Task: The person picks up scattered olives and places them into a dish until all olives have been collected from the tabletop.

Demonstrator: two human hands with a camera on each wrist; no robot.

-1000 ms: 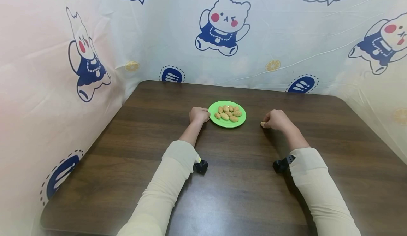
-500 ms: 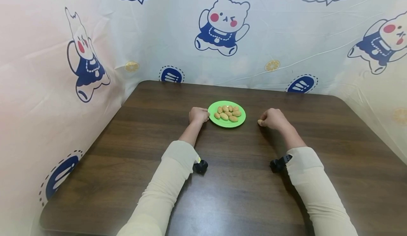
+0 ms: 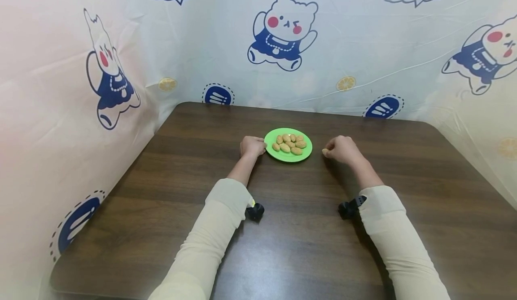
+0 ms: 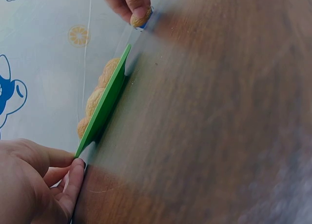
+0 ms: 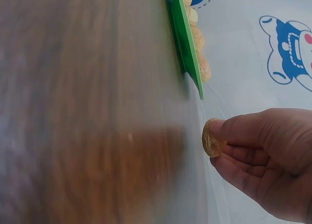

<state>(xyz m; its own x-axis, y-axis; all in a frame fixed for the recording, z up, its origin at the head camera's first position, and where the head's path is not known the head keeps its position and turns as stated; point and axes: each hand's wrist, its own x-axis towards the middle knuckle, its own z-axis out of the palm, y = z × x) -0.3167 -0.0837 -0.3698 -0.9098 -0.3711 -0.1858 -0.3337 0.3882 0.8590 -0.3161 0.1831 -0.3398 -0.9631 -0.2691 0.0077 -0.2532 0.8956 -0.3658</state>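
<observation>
A round green plate (image 3: 287, 158) stands towards the back of the brown table, bearing several oval tan nuts in their shells (image 3: 296, 151). At its left edge, my left hand (image 3: 252, 146) pinches the rim; in the left wrist view the thumb and fingers meet at the plate's edge. To the right of the plate, apart from it, is my right hand (image 3: 342, 149), bent down over the table. Between its thumb and fingers it pinches one nut (image 5: 213, 138) with a wrinkled tan shell. That nut is small and partly covered by the fingers in the head view.
A dark wood-grain table (image 3: 303, 246) spreads around both arms. Behind and beside it hangs a pale printed curtain (image 3: 226, 30) with bear and lemon pictures. Black wrist cameras sit below each sleeve cuff, the left one (image 3: 255, 212) and the right one (image 3: 348, 210).
My right hand has moved left and slightly away from me, bringing the pinched nut closer to the plate. The left hand and the plate have stayed in place.
</observation>
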